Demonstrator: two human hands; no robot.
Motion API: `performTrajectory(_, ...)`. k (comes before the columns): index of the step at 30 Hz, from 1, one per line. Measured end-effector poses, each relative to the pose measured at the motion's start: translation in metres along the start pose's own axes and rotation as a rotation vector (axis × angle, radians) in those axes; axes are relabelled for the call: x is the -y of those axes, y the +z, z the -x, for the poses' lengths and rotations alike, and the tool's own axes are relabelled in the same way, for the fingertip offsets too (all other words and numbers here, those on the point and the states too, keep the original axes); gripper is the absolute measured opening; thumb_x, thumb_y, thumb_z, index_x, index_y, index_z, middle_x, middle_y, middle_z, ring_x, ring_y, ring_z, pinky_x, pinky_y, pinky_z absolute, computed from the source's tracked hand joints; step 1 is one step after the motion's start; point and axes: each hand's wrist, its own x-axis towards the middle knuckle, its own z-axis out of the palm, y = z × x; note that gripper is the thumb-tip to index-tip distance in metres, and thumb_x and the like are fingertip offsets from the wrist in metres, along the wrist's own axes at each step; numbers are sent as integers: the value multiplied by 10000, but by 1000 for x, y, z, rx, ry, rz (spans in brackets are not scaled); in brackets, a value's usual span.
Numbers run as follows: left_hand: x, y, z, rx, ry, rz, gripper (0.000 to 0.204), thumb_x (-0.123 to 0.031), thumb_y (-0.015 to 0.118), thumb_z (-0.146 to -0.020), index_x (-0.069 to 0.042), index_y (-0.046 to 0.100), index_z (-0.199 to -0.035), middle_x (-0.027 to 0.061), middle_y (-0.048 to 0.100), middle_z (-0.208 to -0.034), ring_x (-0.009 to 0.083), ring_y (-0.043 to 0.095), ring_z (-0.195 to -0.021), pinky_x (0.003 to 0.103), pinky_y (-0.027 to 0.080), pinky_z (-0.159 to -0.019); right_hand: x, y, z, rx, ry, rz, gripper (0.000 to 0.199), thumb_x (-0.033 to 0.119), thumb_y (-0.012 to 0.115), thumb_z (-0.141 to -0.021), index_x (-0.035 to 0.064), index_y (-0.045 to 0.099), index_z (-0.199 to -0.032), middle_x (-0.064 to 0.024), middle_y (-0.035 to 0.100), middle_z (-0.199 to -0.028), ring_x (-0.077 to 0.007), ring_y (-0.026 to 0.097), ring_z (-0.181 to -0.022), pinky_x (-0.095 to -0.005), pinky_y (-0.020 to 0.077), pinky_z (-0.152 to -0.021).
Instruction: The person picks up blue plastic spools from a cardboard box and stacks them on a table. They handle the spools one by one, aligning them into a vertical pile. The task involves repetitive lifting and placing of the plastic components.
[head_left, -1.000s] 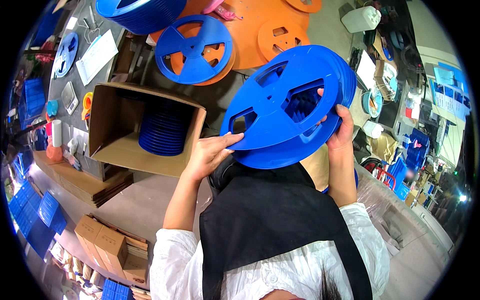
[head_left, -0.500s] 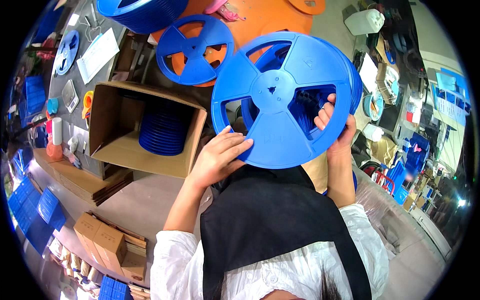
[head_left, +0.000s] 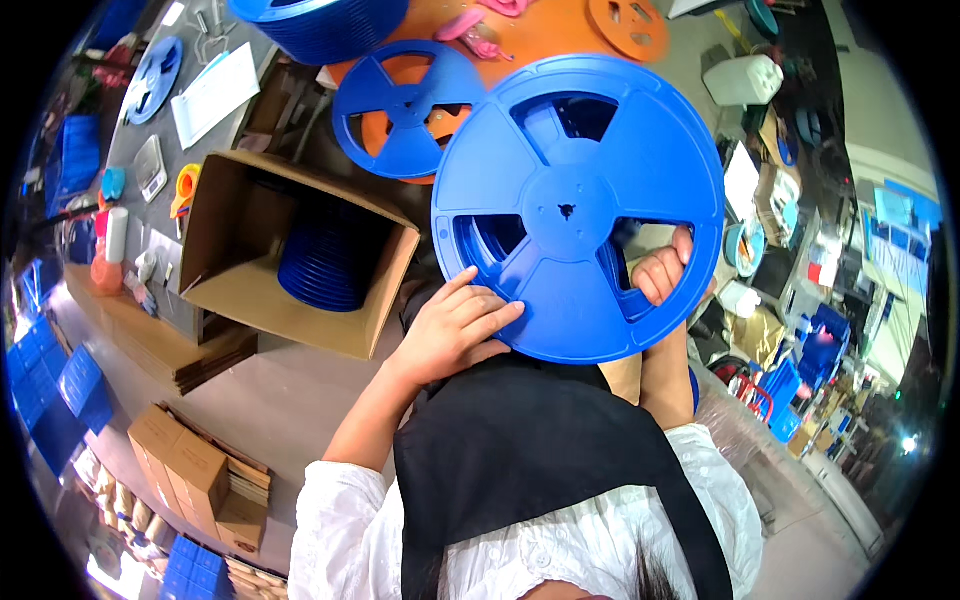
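So: left hand (head_left: 458, 325), fingers slightly spread on lower-left rim of blue reel (head_left: 545, 205), pinch unclear; right hand (head_left: 662, 272) hooked through a window, pinching rim. Carton (head_left: 238, 292) of stacked reels (head_left: 318, 265) beside right edge of grey counter (head_left: 197, 155); orange counter (head_left: 545, 42) beyond, partly hidden. Reel held just beyond black apron (head_left: 530, 440), flat face and axle toward head.

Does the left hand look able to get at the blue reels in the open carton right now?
Probably yes: the left hand is close to the open carton, and nothing visible blocks the way to the stacked reels. It would likely first have to leave the front blue reel, which it touches.
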Motion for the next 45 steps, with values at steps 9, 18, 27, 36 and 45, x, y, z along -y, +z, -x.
performTrajectory(9,12,-5,18,-44,-106,41,539,-105,773,-661,-128,630,-1180,79,613,-1138,274,561,-1133,489,377,-1054,-18,9,-19,-123,40,19,356,310,659,-820,74,450,-984,22,349,-607,-114,371,-554,-277,317,-547)
performTrajectory(18,-3,-6,10,-302,-170,-102,622,-133,648,-772,-97,477,-1369,166,345,-1478,385,260,-1392,531,169,-1138,-67,8,-43,-626,-64,140,347,424,567,-919,79,548,-955,9,507,-785,-176,501,-795,-358,427,-805)
performTrajectory(27,14,20,35,-198,-342,-147,603,-365,395,-969,-50,283,-1471,186,206,-1539,384,123,-1438,531,82,-1149,-88,-1,-19,-598,-144,-39,436,381,523,-945,43,563,-1217,-100,620,-1218,-267,577,-1106,-400,433,-996)
performTrajectory(36,-34,38,31,-156,-165,-247,801,-438,614,-815,-5,344,-1432,202,274,-1513,382,155,-1437,581,36,-1132,-113,16,-22,-675,-175,6,365,360,556,-924,43,574,-1103,-62,631,-1062,-210,594,-996,-396,448,-969)
performTrajectory(45,-40,38,16,-256,-76,-380,678,-285,675,-752,-103,470,-1372,84,411,-1463,229,340,-1386,447,159,-1155,-120,15,-8,-548,-93,-18,365,462,481,-946,106,508,-872,2,484,-761,-176,487,-742,-359,439,-758)
